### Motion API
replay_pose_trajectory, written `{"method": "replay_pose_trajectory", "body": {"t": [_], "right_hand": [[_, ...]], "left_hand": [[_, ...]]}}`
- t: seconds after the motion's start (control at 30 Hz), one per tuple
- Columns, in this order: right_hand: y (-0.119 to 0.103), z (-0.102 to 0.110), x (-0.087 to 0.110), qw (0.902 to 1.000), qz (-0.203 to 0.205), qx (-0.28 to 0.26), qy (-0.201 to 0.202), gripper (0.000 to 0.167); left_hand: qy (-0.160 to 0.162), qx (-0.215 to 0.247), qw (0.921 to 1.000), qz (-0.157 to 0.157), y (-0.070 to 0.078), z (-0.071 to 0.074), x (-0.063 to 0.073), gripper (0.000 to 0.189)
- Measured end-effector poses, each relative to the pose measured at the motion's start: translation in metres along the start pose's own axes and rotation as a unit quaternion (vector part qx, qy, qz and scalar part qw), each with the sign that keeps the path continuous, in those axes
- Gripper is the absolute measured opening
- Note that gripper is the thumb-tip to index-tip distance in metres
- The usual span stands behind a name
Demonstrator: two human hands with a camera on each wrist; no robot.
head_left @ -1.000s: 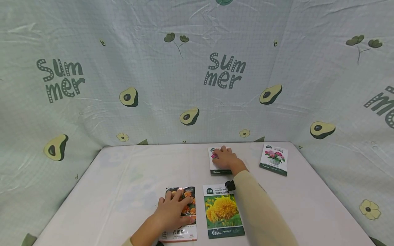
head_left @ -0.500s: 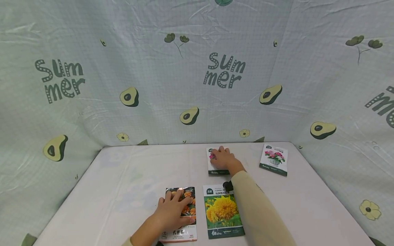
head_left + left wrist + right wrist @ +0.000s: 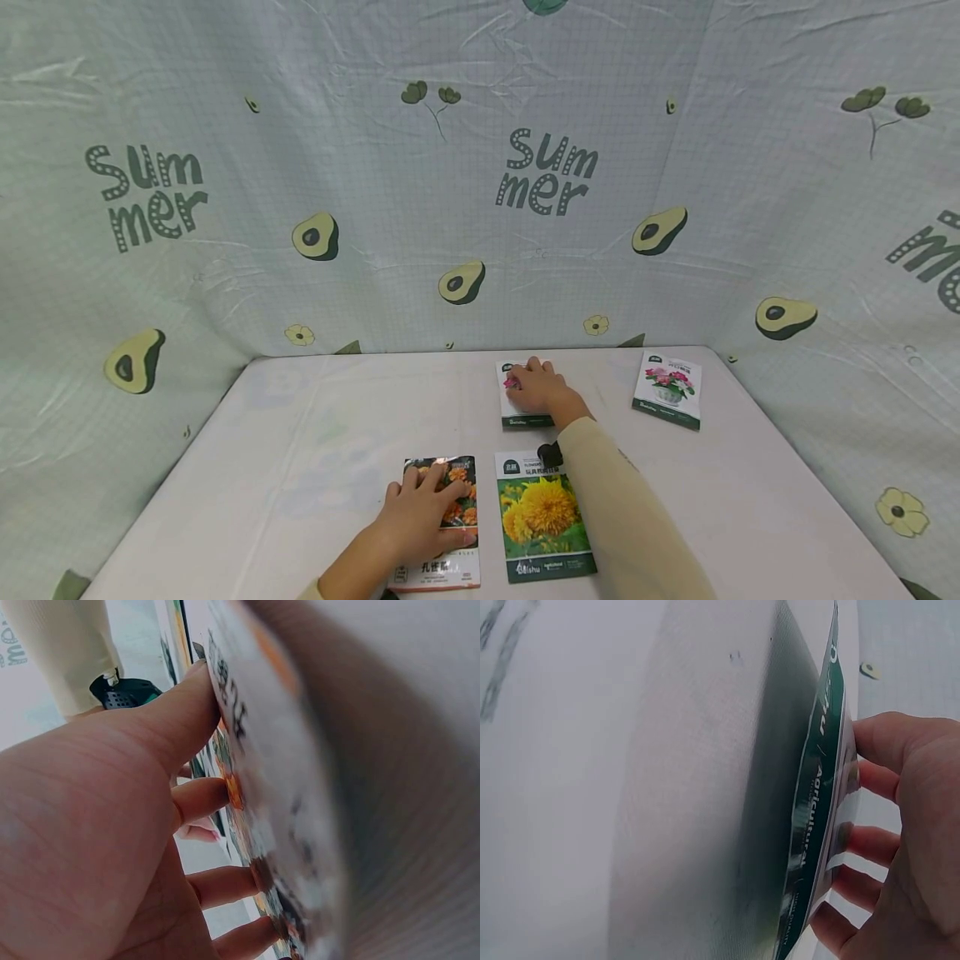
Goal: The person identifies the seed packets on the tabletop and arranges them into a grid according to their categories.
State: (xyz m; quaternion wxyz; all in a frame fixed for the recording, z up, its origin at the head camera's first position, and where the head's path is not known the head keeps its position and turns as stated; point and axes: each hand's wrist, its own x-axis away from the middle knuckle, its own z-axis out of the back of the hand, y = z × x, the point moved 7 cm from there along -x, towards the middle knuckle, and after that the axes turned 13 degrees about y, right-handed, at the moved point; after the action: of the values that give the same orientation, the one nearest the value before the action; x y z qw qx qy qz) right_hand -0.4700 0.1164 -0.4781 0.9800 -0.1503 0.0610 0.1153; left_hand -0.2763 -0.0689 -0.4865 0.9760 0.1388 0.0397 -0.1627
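Pressing by Fingertip, Near Row and Far

Item 1. Pink-flower packet, green band along the near edge. Lies face up near the back of the white table, beyond the yellow-flower packet; its picture is mostly covered.

Item 2. Right hand. Fingers spread and slightly bent, tips and thumb on the face of item 1; nothing pinched. How firmly it bears down cannot be told.

Item 3. Orange-flower packet. Face up at the near side, long edges running front to back.

Item 4. Left hand. Fingers fanned apart, tips and thumb laid on item 3; not wrapped round any edge.

Item 5. Yellow-flower packet. Just right of item 3, a narrow gap between; untouched by either hand's fingers. Right sleeve overlaps its right side in the head view.

Item 6. Angled packet, pink flowers in a pot. Far right corner, skewed, well apart from item 1.

Handling notes, by judgement. The step appears to be squaring item 1 in place. Best done with even, light fingertip pressure, so the thin packet turns flat without creasing; the near edge of item 5 offers a guide for straightness. Wrist and sleeve should clear item 5, lest it be dragged askew.
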Motion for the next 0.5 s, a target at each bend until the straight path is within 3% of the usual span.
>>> {"method": "replay_pose_trajectory", "body": {"t": [0.5], "right_hand": [[-0.011,0.000,0.001,0.9999,-0.002,-0.010,0.004,0.045]], "left_hand": [[-0.005,0.002,1.0000,0.000,0.000,0.000,0.000,0.064]]}}
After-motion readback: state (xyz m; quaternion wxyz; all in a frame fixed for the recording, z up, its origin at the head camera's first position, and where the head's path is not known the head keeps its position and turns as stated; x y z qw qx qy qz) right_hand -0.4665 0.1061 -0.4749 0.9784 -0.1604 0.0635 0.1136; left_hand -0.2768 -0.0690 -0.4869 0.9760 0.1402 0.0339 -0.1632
